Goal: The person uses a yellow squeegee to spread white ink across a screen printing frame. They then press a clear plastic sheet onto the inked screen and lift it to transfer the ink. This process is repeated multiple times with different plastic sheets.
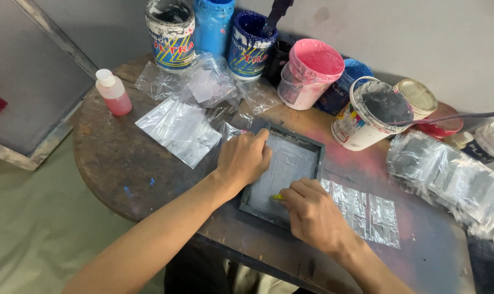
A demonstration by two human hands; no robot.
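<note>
Your left hand point(242, 159) lies flat and loose on the near-left rim of the small dark screen frame point(284, 173), gripping nothing, just pinning it to the tabletop point(122, 163). Your right hand point(312, 216) sits at the frame's near edge, fingers point(299, 190) pinched shut on a small yellow-tipped tool point(278, 197) that touches the mesh. The frame's long axis runs away from you, tilted slightly right; the right hand is nearer the mesh. A clear plastic bag point(367, 209) lies just right of the frame, more bags point(179, 128) to the left. Paint tubs crowd the far edge: pink one point(311, 71), white bucket point(373, 111). A red-liquid bottle point(113, 92) stands well left.
</note>
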